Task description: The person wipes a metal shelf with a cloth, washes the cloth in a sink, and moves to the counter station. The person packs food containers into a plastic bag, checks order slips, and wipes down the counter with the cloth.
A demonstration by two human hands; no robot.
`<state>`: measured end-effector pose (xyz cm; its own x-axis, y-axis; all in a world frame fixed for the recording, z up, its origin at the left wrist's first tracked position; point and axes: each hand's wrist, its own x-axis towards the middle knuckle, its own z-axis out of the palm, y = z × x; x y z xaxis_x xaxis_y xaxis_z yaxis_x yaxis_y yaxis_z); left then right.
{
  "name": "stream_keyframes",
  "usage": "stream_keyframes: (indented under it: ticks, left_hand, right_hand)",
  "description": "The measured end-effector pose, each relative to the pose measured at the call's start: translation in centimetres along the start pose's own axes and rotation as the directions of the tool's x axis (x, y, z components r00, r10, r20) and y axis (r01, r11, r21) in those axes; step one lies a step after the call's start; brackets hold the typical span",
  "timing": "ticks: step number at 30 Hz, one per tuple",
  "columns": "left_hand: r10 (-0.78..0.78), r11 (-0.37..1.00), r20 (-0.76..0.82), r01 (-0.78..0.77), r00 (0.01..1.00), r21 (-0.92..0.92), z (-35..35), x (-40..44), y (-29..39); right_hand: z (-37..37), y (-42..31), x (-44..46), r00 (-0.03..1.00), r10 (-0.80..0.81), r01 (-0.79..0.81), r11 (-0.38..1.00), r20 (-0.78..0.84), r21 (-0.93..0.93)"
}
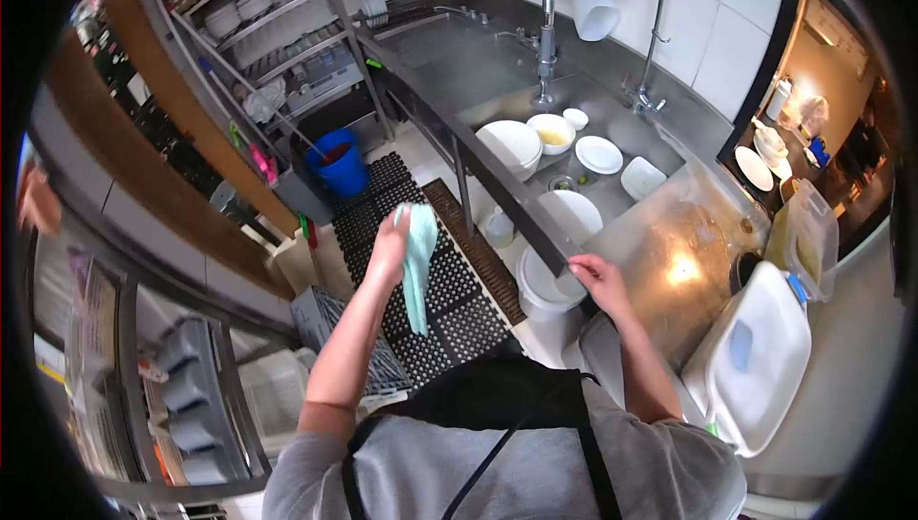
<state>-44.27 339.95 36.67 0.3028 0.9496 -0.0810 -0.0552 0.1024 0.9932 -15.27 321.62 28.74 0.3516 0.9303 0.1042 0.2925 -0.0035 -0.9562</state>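
Steel sink (626, 133) and white wall tiles (732, 28) frame this cramped kitchen. Near the middle, a pale green cloth (418, 267) hangs above the black mat (461, 302), well apart from the dishes. Handling it well probably means keeping the top bunched and the loose tail lifted off the mat (limp fabric drags easily). Left hand's (390, 241) grip is closed, pinching that bunched top. Right hand's (601, 283) fingers touch the end of the front rail (512, 197); whether they pinch it, I cannot tell. Beyond, white bowls (510, 142) sit in the sink.
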Motion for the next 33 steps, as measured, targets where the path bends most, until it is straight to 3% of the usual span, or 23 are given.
stream_keyframes:
  ticks: [5, 8, 11, 13, 15, 17, 18, 19, 20, 22, 23, 24, 25, 26, 28, 30, 32, 33]
  left_hand:
    - [-0.025, 1.000, 0.082, 0.025, 0.996, 0.003, 3.7, 17.4, 2.9]
    - [0.066, 0.997, 0.063, -0.064, 0.996, -0.042, 5.6, 28.3, 3.5]
    - [0.229, 0.973, 0.096, -0.230, 0.969, -0.003, 6.4, 41.1, 4.0]
    - [0.260, 0.966, 0.046, -0.260, 0.964, -0.013, 8.6, 46.8, 6.3]
    - [0.210, 0.976, 0.070, -0.213, 0.975, 0.037, 9.9, 53.7, 7.7]
    - [0.217, 0.970, 0.142, -0.230, 0.966, 0.082, 11.4, 58.4, 8.1]
    - [0.377, 0.857, 0.152, -0.406, 0.914, 0.317, 11.9, 60.2, 8.0]
    - [0.528, 0.658, 0.203, -0.549, 0.824, 0.516, 12.8, 62.6, 8.1]
    - [0.557, 0.559, 0.271, -0.596, 0.785, 0.576, 13.2, 66.7, 5.8]
    - [0.522, 0.327, 0.365, -0.576, 0.771, 0.749, 13.9, 72.3, 0.1]
    - [0.400, 0.259, 0.426, -0.546, 0.811, 0.797, 13.9, 73.3, -2.2]
    - [0.254, 0.247, 0.475, -0.531, 0.843, 0.810, 13.7, 75.0, -5.4]
    - [-0.016, 0.148, 0.460, -0.453, 0.888, 0.879, 13.9, 75.5, -7.9]
    - [-0.161, 0.056, 0.476, -0.474, 0.864, 0.879, 14.0, 77.1, -13.1]
    - [-0.266, -0.075, 0.605, -0.641, 0.751, 0.763, 14.6, 73.7, -17.9]
    - [-0.371, -0.217, 0.673, -0.764, 0.640, 0.607, 14.7, 71.1, -18.1]
    - [-0.435, 0.154, 0.688, -0.705, 0.581, 0.692, 12.7, 73.3, -19.4]
    - [-0.482, 0.303, 0.647, -0.580, 0.591, 0.756, 12.2, 74.7, -19.5]
  right_hand:
    - [-1.9, -0.4, 8.3, 0.989, 0.049, -0.048, 0.999, -0.142, 0.014]
    - [-2.1, -0.6, 12.3, 0.971, 0.044, -0.042, 0.999, -0.233, 0.017]
    - [-2.2, -1.6, 15.1, 0.951, 0.010, -0.047, 0.992, -0.308, -0.114]
    - [-2.5, -0.9, 16.5, 0.896, 0.081, -0.168, 0.972, -0.437, -0.164]
    - [-2.8, 1.9, 16.9, 0.843, 0.069, -0.197, 0.962, -0.533, -0.188]
    - [-2.5, 3.1, 17.3, 0.727, 0.090, -0.285, 0.942, -0.680, -0.179]
    - [-2.2, 3.2, 17.4, 0.704, 0.101, -0.306, 0.936, -0.703, -0.172]
    - [-1.9, 3.1, 17.7, 0.636, 0.129, -0.393, 0.903, -0.761, -0.176]
    - [-1.0, 2.9, 18.1, 0.563, 0.161, -0.484, 0.859, -0.811, -0.165]
    - [1.0, 2.5, 19.7, 0.484, 0.216, -0.523, 0.848, -0.848, -0.083]
    - [1.8, 2.1, 20.4, 0.434, 0.253, -0.536, 0.844, -0.865, -0.022]
    - [2.7, 2.1, 21.4, 0.446, 0.225, -0.513, 0.858, -0.866, -0.041]
    - [3.6, 1.5, 22.6, 0.424, 0.230, -0.532, 0.846, -0.876, -0.036]
    - [4.5, 0.8, 23.9, 0.437, 0.242, -0.558, 0.829, -0.867, -0.049]
    - [6.2, 0.0, 26.1, 0.460, 0.244, -0.578, 0.812, -0.853, -0.079]
    - [7.5, 0.0, 27.5, 0.449, 0.280, -0.607, 0.793, -0.848, -0.059]
    - [8.3, -0.5, 28.2, 0.463, 0.297, -0.645, 0.759, -0.835, -0.088]
    - [8.7, -0.4, 28.2, 0.441, 0.307, -0.655, 0.752, -0.843, -0.069]
